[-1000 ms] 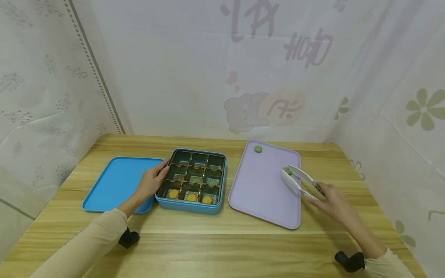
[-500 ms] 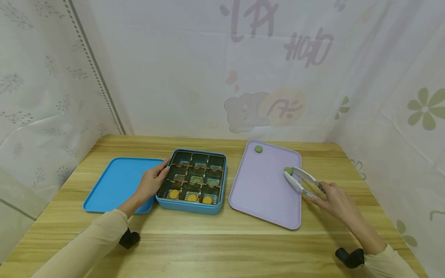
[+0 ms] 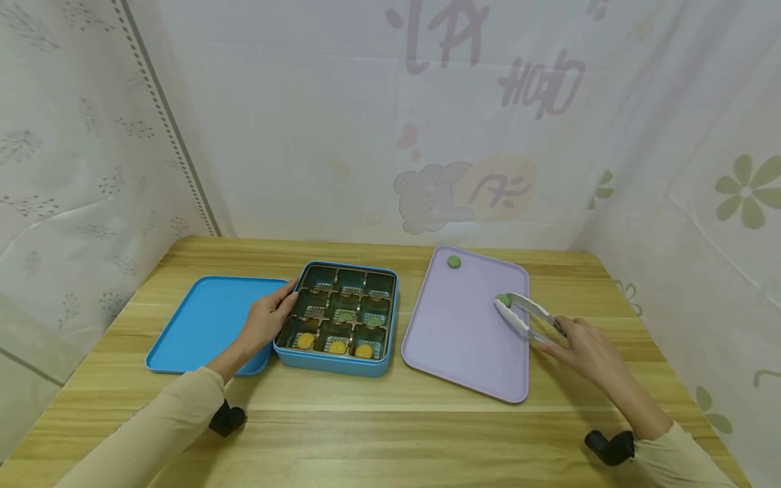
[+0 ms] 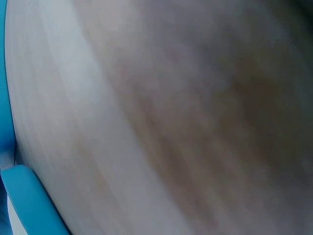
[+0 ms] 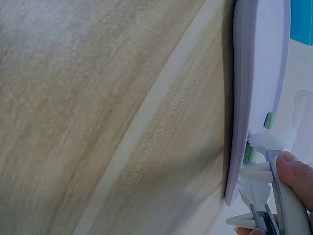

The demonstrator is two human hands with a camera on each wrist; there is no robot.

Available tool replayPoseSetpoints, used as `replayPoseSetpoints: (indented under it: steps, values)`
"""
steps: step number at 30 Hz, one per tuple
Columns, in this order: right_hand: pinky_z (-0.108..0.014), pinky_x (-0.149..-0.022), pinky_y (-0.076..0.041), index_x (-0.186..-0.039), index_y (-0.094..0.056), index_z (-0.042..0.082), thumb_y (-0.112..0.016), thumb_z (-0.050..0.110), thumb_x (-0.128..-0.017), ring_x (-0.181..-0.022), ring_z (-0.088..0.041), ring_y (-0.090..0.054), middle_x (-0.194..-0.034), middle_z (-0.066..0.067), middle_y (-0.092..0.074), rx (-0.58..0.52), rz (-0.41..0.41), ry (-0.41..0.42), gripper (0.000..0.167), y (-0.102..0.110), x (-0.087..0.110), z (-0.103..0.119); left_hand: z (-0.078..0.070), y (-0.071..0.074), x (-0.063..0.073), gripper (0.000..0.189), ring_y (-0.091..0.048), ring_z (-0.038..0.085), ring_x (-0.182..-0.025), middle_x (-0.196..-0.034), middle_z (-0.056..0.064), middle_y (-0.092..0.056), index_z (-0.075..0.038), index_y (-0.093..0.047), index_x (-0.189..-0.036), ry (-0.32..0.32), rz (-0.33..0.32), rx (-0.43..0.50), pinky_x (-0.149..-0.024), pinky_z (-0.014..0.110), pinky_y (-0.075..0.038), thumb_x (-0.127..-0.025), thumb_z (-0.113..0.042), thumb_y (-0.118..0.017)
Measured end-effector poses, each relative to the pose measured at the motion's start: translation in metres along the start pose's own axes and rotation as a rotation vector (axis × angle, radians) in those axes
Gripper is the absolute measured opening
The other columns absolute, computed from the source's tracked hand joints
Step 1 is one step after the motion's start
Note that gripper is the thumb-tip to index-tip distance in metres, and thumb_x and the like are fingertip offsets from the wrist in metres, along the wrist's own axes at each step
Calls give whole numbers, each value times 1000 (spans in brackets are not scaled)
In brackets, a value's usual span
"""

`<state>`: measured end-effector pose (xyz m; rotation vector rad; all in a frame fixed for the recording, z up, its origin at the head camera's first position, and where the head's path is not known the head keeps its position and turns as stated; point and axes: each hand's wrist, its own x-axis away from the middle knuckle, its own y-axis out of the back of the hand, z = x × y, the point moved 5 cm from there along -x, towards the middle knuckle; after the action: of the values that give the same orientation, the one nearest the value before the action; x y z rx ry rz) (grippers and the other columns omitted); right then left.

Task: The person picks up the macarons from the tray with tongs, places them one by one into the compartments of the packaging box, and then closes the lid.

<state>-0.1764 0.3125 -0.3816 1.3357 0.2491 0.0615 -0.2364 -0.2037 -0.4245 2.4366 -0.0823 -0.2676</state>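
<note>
In the head view my left hand rests against the left wall of a blue box, its fingers straight along the rim. A dark insert of several compartments fills the box. Three yellow cookies sit in its front row, and two green cookies in the middle and right of the middle row. My right hand grips tongs over the lilac tray. Between the tong tips is a round green cookie. The left wrist view shows no hand.
Another green cookie lies at the tray's far left corner. A blue lid lies left of the box, partly under my left forearm. The wooden table ends at a printed cloth backdrop.
The tongs and the green cookie at their tips have shifted slightly about the same spot on the tray, with the tips closer around it. My left hand and the box stay put.
</note>
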Motion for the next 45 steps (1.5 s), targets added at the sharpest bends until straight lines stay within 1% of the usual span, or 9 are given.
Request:
replayPoseSetpoints:
  steps: [3, 9, 11, 16, 25, 29, 36, 38, 45]
  values:
    - [-27, -47, -27, -89, -57, -2, -78, 24, -76, -57, -17, -37, -64, -3, -38, -5, 5, -3, 36, 0, 0, 0, 0, 0, 0, 48, -56, 24, -62, -116, 26, -61, -4, -36, -145, 3, 2, 1, -61, 33, -44, -103, -27, -39]
    - [-27, -48, -28, -93, -58, -4, -79, 23, -76, -58, -17, -38, -65, -3, -41, -1, 5, 21, 38, 0, -1, 1, -2, 1, 1, 47, -59, 20, -71, -131, 25, -53, -2, -37, -144, -4, -3, -3, -63, 31, -41, -103, -24, -40]
    - [-28, -48, -28, -95, -58, -5, -79, 23, -76, -59, -17, -39, -66, -4, -43, -2, 12, 26, 39, 0, -1, 1, -3, 1, 1, 47, -55, 17, -64, -125, 26, -57, -3, -36, -145, 3, 1, -1, -61, 31, -40, -103, -25, -40]
    - [-28, -48, -29, -95, -59, -5, -79, 23, -77, -59, -18, -40, -67, -5, -44, -5, 26, 23, 39, -1, -3, 1, -3, 1, 1, 48, -33, 10, -46, -89, 23, -61, -5, -36, -146, 18, 10, 12, -53, 29, -37, -103, -27, -39]
    - [-26, -49, -26, -91, -58, -2, -77, 25, -78, -58, -16, -36, -63, -1, -34, -23, 10, 32, 35, -2, -7, 6, -2, 1, 0, 48, -29, 9, -41, -83, 22, -59, -6, -36, -146, 18, 15, 14, -50, 29, -36, -103, -28, -39]
    - [-27, -49, -28, -94, -58, -2, -77, 24, -79, -59, -17, -39, -65, -3, -40, -40, 15, 40, 35, -1, -13, 12, -3, 2, 0, 48, -40, 9, -47, -108, 25, -63, -4, -36, -145, 11, 11, 14, -54, 29, -38, -103, -27, -39]
    - [-32, -54, -38, -109, -60, -6, -75, 26, -81, -67, -21, -48, -79, -13, -57, -70, 30, 56, 45, 3, -29, 36, -3, 2, 0, 48, -35, 11, -44, -97, 25, -63, -5, -35, -146, 22, 15, 7, -54, 29, -38, -103, -27, -39]
    - [-34, -55, -40, -110, -60, -6, -75, 27, -81, -68, -21, -49, -81, -15, -59, -70, 20, 80, 47, 4, -35, 47, -3, 2, 0, 48, -35, 10, -45, -101, 25, -63, -4, -35, -146, 16, 10, 11, -54, 29, -38, -103, -27, -39]
    - [-40, -59, -46, -116, -59, -6, -77, 29, -79, -71, -24, -55, -87, -18, -63, -79, -28, 173, 54, 2, -56, 89, -1, 0, 0, 49, -27, 10, -41, -64, 11, -49, -7, -34, -147, 33, 25, 16, -48, 30, -35, -103, -29, -38]
